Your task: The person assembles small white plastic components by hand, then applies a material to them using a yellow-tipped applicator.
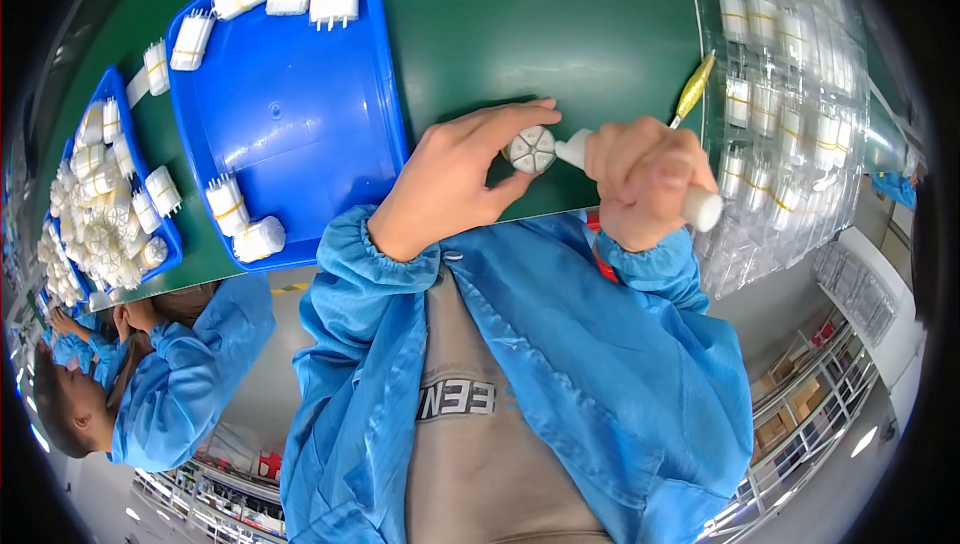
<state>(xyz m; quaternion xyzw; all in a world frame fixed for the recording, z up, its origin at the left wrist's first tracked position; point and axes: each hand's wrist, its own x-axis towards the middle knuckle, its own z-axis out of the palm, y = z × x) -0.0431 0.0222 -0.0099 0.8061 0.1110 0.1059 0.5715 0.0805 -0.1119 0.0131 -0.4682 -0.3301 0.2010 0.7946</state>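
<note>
My left hand point(455, 179) is closed around a round bundle of white plastic pieces point(532, 150). Its end faces up and shows wedge-shaped segments around a centre. In the fist of my right hand point(640, 179) is a white tube-like object point(572, 150). Its tapered tip points at the bundle and lies close beside it; I cannot tell whether they touch. A rounded white end point(703, 209) sticks out on the other side of the fist. Both hands are over the near edge of the green table point(540, 24).
A blue tray point(280, 114) with several banded white bundles stands to the left. Farther left, another blue tray point(165, 229) is heaped with bundles. Clear plastic trays point(790, 134) of bundles lie right, beside a yellow-handled tool point(692, 92). A co-worker point(180, 374) sits at the left.
</note>
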